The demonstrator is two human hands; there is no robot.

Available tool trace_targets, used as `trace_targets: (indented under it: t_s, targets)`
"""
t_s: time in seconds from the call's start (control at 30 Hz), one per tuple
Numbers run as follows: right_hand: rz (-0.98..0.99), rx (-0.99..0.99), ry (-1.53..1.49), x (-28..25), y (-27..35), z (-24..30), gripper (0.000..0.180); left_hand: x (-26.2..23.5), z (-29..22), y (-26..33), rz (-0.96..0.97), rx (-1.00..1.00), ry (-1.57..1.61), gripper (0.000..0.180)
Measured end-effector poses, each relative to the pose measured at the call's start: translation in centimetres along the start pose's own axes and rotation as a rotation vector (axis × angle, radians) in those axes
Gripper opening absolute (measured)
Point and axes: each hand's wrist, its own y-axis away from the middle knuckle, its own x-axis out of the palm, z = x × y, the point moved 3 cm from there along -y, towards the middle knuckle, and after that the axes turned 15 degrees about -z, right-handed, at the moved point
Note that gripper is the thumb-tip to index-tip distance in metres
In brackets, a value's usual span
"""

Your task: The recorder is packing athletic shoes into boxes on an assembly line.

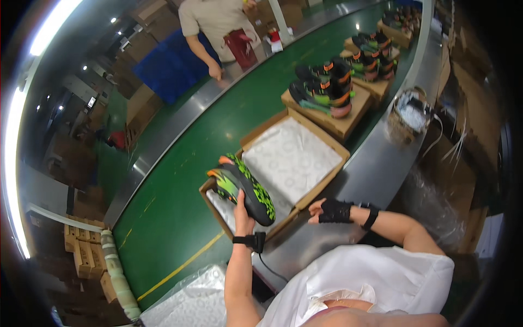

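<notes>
My left hand (243, 216) grips a black sneaker (251, 191) with green and orange patterning. The shoe is tilted, its green-speckled sole facing right, over the near-left part of an open cardboard shoebox (343, 158). White patterned tissue paper (291, 155) lines the box and its opened lid. Just off the box's near right side is my right hand (329, 211), in a black fingerless glove. Its fingers are apart and slightly bent, with nothing seen in them. A black strap with a small device and cable circles my left wrist.
Several pairs of similar sneakers (321, 87) stand on boxes along the green conveyor belt (163, 210). A metal edge (376, 180) runs on my side, bearing a round container (411, 111). Across the belt stands another person (215, 27). Plastic-wrapped tissue sheets (188, 302) lie at lower left.
</notes>
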Motion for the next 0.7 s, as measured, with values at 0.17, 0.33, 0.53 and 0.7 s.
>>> trace_targets:
  t_s: [0.17,0.33,0.53,0.7]
  targets:
    - [-0.098,0.827,-0.786,2.2,-1.9,-1.3,0.038,-1.8,4.4,-4.0,0.057,-0.456,-0.317,0.059]
    - [-0.415,0.747,-1.006,5.3,-3.3,-2.5,0.024,-2.6,2.5,-2.9,0.163,-0.404,-0.502,0.064]
    - [-0.789,-0.125,0.231,5.3,-5.2,1.6,0.055,-10.1,-4.0,1.4,-0.267,0.342,-0.207,0.038]
    - [-0.374,-0.588,0.822,8.3,-4.7,1.3,0.052,-14.4,-1.3,2.4,-0.451,0.221,-0.376,0.06]
